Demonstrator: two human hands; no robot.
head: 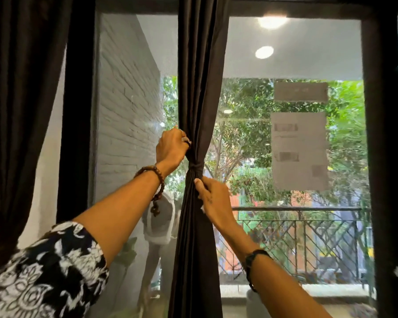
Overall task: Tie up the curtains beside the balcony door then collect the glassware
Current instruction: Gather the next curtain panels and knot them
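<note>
— Looking at the middle of the frame, what do you have?

— I see a dark curtain (pixel 199 88) hanging down the centre, gathered tight at a knot (pixel 194 167) about halfway down. My left hand (pixel 170 149) is just above and left of the knot, fingers curled around the bunched cloth there. My right hand (pixel 213 199) is just below the knot, thumb and fingers pinching the folds of the lower length.

— Anything on the wrists?

— I see a brown bead bracelet (pixel 157 187) on the left wrist, with a loop dangling, and a dark band (pixel 251 260) on the right. A black-and-white patterned sleeve (pixel 46 271) fills the lower left corner.

— And the other curtain?

— I see a second dark curtain (pixel 21 88) in the upper left, drawn in narrow at the left edge low down.

— Any writing you can read?

— I see two pale sheets (pixel 299 150) stuck on the glass at centre right, a small one above a larger one. Their print is blurred; I cannot read a word.

— Beyond the glass?

— I see a white brick wall (pixel 126 99) at left, a metal railing (pixel 308 244) at lower right, and green trees (pixel 251 115). I see two ceiling lights (pixel 264 52) reflected near the top.
</note>
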